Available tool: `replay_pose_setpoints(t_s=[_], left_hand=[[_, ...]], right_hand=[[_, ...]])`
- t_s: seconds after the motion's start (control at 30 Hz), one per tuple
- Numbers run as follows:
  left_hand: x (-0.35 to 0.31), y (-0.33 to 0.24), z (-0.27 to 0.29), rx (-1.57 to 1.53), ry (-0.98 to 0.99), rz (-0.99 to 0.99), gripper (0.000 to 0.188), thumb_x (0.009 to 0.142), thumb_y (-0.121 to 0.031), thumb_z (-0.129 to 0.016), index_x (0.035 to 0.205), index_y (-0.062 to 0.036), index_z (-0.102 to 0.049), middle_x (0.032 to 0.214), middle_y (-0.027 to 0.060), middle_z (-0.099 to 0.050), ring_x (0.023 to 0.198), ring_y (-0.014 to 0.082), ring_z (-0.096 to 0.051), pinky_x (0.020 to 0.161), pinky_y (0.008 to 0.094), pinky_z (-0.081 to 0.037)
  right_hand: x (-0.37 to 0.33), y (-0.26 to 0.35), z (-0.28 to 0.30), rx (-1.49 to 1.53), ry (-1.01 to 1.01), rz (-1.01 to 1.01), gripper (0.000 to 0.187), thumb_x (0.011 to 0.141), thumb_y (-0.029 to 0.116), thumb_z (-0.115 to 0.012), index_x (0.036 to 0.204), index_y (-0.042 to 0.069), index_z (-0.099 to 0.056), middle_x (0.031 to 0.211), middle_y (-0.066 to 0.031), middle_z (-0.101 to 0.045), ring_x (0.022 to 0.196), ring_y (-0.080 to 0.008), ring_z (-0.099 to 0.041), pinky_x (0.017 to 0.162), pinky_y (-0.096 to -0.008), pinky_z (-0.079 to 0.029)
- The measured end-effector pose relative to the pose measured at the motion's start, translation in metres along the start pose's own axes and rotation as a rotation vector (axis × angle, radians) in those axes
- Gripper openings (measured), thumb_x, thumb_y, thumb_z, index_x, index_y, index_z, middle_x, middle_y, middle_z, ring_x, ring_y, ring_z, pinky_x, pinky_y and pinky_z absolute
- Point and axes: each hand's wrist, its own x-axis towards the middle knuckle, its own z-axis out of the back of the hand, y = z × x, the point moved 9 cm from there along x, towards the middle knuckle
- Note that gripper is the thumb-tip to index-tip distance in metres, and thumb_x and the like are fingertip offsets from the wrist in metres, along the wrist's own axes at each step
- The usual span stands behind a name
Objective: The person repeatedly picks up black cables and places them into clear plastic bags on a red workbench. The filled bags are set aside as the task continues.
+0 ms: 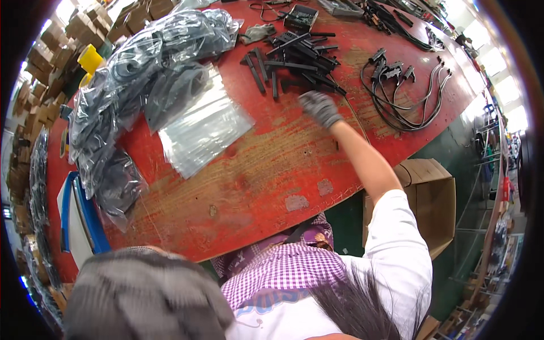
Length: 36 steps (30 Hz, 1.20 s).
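- Right grip (321,110), grey-gloved, is at the near side of the pile of black bars (294,52); with its fingers blurred, I cannot tell how far open it is or whether it has hold of anything.
- Left grip (147,294), a large, blurred grey shape, is well apart from the pile, nearer and leftward; its opening and contents cannot be told.
- That pile lies on the worn red surface (266,170).
- Flat clear bags (207,133) lie left of the pile; black cables (392,71) lie right of it.
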Motion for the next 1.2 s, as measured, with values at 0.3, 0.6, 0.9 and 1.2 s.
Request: replay_pose_setpoints(t_s=[0.3,0.6,0.9,1.2], left_hand=[[-0.024,0.075,-0.024,0.166,0.286,0.470,0.019,0.084,-0.020,-0.055,0.091,-0.0030,-0.058,0.076,0.0112,-0.058,0.062,0.0240,-0.056,0.054,0.0345,-0.045],[-0.012,0.122,0.014,0.379,0.111,0.879,0.031,0.080,-0.020,-0.063,0.107,-0.0063,-0.058,0.079,0.0077,-0.062,0.071,0.0212,-0.060,0.064,0.0306,-0.048],[-0.005,0.119,0.095,0.083,-0.679,0.742,0.025,0.083,-0.020,-0.062,0.101,-0.0035,-0.058,0.075,-0.0003,-0.057,0.065,0.0058,-0.051,0.056,0.0201,-0.041],[-0.046,0.090,0.084,0.199,-0.841,0.588,0.023,0.081,-0.015,-0.061,0.095,0.0029,-0.058,0.066,0.0024,-0.055,0.056,0.0086,-0.050,0.049,0.0220,-0.040]], right_hand=[[-0.017,-0.207,0.096,-0.657,-0.029,-0.650,0.035,0.080,0.029,-0.049,0.112,0.016,-0.053,0.122,-0.0124,-0.051,0.111,-0.0312,-0.048,0.088,-0.0450,-0.041],[-0.023,-0.253,0.101,-0.322,0.299,-0.996,0.045,0.088,0.040,-0.042,0.121,0.009,-0.043,0.105,-0.0150,-0.057,0.093,-0.0258,-0.055,0.081,-0.0385,-0.042],[0.056,-0.228,0.205,1.116,-0.499,-0.538,0.034,0.092,0.037,-0.043,0.089,0.008,-0.060,0.057,0.0022,-0.049,0.045,-0.0100,-0.041,0.045,-0.0241,-0.035],[-0.005,-0.087,0.262,1.080,-0.503,-0.470,0.024,0.088,0.030,-0.055,0.090,0.007,-0.061,0.061,0.0057,-0.048,0.049,-0.0054,-0.042,0.044,-0.0203,-0.032]])
